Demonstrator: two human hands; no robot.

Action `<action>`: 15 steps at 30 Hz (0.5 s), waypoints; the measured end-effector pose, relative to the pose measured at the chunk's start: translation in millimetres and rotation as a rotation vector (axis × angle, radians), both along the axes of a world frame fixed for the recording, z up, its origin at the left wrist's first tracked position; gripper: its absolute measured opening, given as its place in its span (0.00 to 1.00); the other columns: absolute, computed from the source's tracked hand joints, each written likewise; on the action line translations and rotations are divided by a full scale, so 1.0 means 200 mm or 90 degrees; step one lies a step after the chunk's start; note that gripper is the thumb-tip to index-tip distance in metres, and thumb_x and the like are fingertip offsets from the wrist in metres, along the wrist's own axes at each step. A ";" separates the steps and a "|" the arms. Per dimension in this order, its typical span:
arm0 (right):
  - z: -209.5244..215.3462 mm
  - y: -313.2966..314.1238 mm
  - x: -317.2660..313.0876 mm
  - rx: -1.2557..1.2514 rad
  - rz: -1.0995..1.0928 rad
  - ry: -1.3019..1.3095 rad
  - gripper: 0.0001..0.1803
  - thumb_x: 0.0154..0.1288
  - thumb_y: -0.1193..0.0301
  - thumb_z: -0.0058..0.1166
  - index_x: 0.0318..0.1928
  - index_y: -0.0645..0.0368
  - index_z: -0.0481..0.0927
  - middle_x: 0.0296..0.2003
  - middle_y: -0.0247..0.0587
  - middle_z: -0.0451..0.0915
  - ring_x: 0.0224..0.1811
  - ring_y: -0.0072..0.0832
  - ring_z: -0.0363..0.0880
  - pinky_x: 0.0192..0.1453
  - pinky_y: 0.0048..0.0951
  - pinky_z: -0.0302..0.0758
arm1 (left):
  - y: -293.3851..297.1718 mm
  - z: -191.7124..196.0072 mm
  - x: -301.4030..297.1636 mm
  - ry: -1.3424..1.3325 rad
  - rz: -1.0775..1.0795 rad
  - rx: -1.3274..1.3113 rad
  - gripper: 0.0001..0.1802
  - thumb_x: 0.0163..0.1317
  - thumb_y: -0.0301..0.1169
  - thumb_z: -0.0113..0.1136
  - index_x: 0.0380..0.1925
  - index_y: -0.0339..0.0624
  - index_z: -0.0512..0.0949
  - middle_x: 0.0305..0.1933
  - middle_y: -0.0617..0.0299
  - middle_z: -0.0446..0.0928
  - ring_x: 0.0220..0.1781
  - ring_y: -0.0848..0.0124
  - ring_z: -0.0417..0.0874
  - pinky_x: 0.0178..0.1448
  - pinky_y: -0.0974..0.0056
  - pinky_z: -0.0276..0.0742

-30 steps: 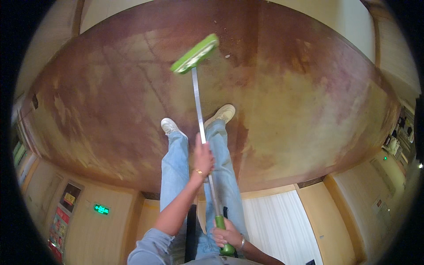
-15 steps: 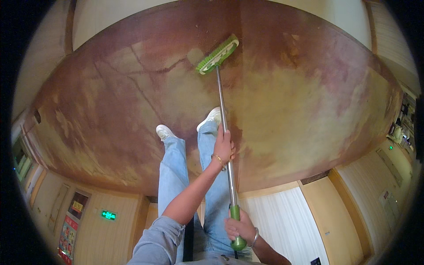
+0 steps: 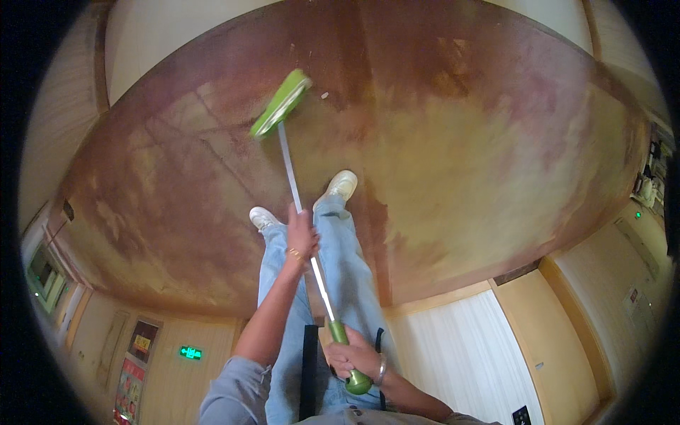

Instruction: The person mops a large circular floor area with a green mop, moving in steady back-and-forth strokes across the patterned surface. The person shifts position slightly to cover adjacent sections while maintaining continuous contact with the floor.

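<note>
The fingers of the left hand [image 3: 302,232] are wrapped shut round the metal pole [image 3: 301,223] abt midway up, w/ a gold bracelet [image 3: 294,253] seen at that wrist, while the fingers of the right hand [image 3: 352,358] are closed on the green grip [image 3: 348,358] at the pole's near end, a silver bangle [image 3: 381,370] worn there. The broom's green head [image 3: 280,104] is held out front, tilted, on or just over the reddish-brown marbled floor [image 3: 460,156], near some small bits of debris [image 3: 324,94]. Blue jeans [image 3: 340,262] & white shoes [image 3: 342,185] are seen below the pole.
</note>
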State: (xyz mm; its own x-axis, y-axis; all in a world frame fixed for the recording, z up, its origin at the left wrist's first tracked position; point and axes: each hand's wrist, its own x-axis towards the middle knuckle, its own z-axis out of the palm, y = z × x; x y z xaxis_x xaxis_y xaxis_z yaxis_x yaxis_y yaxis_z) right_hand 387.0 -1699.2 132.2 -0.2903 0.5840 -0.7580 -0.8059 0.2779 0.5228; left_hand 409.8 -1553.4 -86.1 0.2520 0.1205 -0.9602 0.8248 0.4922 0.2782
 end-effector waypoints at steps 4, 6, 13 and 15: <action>0.06 -0.10 -0.03 -0.077 0.016 -0.104 0.10 0.58 0.78 0.44 0.33 0.53 0.57 0.13 0.29 0.57 0.09 0.16 0.57 0.10 0.21 0.57 | -0.29 0.12 0.18 -0.003 -0.018 -0.094 0.27 0.64 0.44 0.38 0.62 0.69 0.44 0.13 0.70 0.53 0.10 0.80 0.54 0.11 0.75 0.52; 0.13 -0.16 -0.07 -0.099 0.067 -0.118 0.10 0.57 0.79 0.43 0.34 0.55 0.57 0.13 0.30 0.58 0.08 0.17 0.57 0.10 0.22 0.59 | -0.35 0.25 0.21 -0.024 0.018 -0.150 0.26 0.64 0.44 0.37 0.61 0.69 0.45 0.13 0.70 0.53 0.10 0.80 0.54 0.11 0.75 0.52; 0.15 -0.13 -0.13 0.037 0.114 -0.101 0.11 0.58 0.78 0.43 0.37 0.53 0.57 0.13 0.30 0.59 0.09 0.17 0.58 0.10 0.22 0.59 | -0.10 0.29 -0.09 0.051 0.110 0.013 0.26 0.63 0.44 0.37 0.60 0.71 0.45 0.13 0.71 0.52 0.08 0.81 0.52 0.10 0.77 0.49; 0.06 -0.12 -0.06 0.073 0.058 -0.028 0.11 0.58 0.78 0.43 0.37 0.53 0.58 0.15 0.28 0.59 0.09 0.15 0.57 0.10 0.21 0.58 | -0.05 0.23 -0.07 0.081 0.111 0.048 0.22 0.64 0.42 0.36 0.57 0.68 0.50 0.13 0.71 0.51 0.09 0.80 0.52 0.10 0.76 0.49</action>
State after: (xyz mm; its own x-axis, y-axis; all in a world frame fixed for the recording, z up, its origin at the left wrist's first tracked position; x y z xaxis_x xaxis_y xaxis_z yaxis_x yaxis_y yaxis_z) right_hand 375.7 -1723.0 144.9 -0.3132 0.6402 -0.7015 -0.8481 0.1439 0.5099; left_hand 396.0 -1562.4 -40.6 0.0983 0.2245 -0.9695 0.7601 0.6119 0.2188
